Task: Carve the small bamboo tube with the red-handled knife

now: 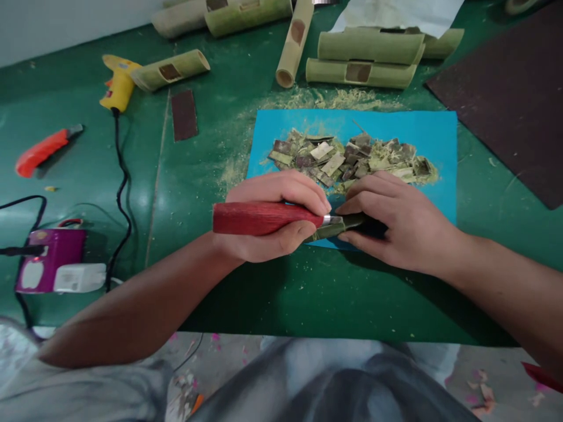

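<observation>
My left hand (275, 189) is closed round the red wooden handle of a carving knife (255, 218). The knife's short metal blade points right and meets a dark green strip of bamboo (326, 231). The fingers of my right hand (400, 220) pinch that strip from the other side, hiding its right end. Both hands are over the near edge of a blue sheet (446, 146). Just beyond my fingers lies a heap of bamboo chips and shavings (352, 158).
Bamboo tubes with cut windows (360, 73) lie along the back. At left are a yellow glue gun (119, 82), an orange utility knife (41, 153), a purple power adapter (57, 255) and cords. Sandpaper (510, 99) covers the right; a smaller piece (183, 115) lies left.
</observation>
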Demonstrator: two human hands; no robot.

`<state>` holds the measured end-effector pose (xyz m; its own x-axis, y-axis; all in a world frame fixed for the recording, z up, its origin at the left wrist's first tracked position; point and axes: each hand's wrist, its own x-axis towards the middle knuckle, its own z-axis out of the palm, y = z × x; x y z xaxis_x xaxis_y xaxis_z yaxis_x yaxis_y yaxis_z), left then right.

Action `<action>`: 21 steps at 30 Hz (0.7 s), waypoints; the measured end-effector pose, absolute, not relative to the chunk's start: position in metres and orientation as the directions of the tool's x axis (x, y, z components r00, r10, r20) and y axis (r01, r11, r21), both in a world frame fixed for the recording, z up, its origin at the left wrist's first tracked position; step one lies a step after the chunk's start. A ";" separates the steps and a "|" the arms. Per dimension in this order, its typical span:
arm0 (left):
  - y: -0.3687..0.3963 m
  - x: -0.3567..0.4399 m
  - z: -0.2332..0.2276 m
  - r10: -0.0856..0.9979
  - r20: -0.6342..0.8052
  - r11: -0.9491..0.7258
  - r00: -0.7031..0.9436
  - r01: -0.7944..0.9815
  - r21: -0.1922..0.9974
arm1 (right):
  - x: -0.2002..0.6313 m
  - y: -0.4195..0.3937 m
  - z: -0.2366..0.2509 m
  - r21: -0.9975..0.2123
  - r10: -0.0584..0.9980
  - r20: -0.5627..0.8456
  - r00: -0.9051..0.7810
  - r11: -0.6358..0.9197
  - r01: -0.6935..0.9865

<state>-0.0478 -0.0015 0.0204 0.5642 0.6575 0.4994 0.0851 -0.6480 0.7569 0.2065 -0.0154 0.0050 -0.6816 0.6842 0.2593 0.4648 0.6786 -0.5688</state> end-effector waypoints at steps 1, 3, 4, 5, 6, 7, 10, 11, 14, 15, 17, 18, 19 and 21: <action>-0.001 -0.048 0.020 0.654 0.500 -0.649 0.568 0.080 0.757 | 0.207 -0.015 0.005 -0.568 0.683 0.262 -0.681 0.680 0.463; 0.000 -0.048 0.020 0.637 0.510 -0.659 0.578 0.065 0.749 | 0.206 -0.015 0.005 -0.571 0.683 0.264 -0.681 0.680 0.459; 0.000 -0.048 0.020 0.630 0.516 -0.666 0.581 0.061 0.744 | 0.206 -0.014 0.005 -0.573 0.683 0.264 -0.681 0.679 0.459; 0.000 -0.048 0.019 0.623 0.524 -0.673 0.581 0.058 0.737 | 0.206 -0.014 0.005 -0.574 0.683 0.262 -0.682 0.678 0.459; 0.000 -0.049 0.019 0.620 0.527 -0.678 0.580 0.060 0.732 | 0.206 -0.014 0.005 -0.574 0.683 0.261 -0.683 0.678 0.459; 0.000 -0.049 0.019 0.622 0.530 -0.681 0.577 0.065 0.729 | 0.206 -0.013 0.005 -0.573 0.682 0.260 -0.683 0.679 0.459; -0.002 -0.049 0.019 0.621 0.540 -0.695 0.569 0.080 0.715 | 0.205 -0.013 0.005 -0.572 0.684 0.258 -0.683 0.677 0.462; -0.003 -0.048 0.020 0.617 0.543 -0.702 0.570 0.085 0.707 | 0.205 -0.013 0.005 -0.574 0.686 0.257 -0.681 0.675 0.464; -0.005 -0.047 0.022 0.575 0.560 -0.736 0.597 0.078 0.673 | 0.205 -0.014 0.004 -0.583 0.692 0.256 -0.674 0.667 0.464; -0.006 -0.046 0.022 0.558 0.569 -0.748 0.605 0.068 0.660 | 0.205 -0.015 0.004 -0.587 0.694 0.257 -0.672 0.665 0.462; -0.008 -0.046 0.023 0.543 0.574 -0.758 0.613 0.063 0.650 | 0.205 -0.015 0.004 -0.591 0.695 0.260 -0.670 0.663 0.459; -0.008 -0.045 0.023 0.543 0.572 -0.758 0.615 0.067 0.648 | 0.205 -0.015 0.004 -0.592 0.696 0.263 -0.668 0.664 0.458; -0.009 -0.045 0.024 0.552 0.561 -0.755 0.617 0.083 0.651 | 0.205 -0.015 0.004 -0.591 0.696 0.265 -0.668 0.664 0.458; -0.011 -0.045 0.025 0.572 0.536 -0.746 0.621 0.121 0.655 | 0.205 -0.015 0.004 -0.589 0.695 0.260 -0.671 0.665 0.460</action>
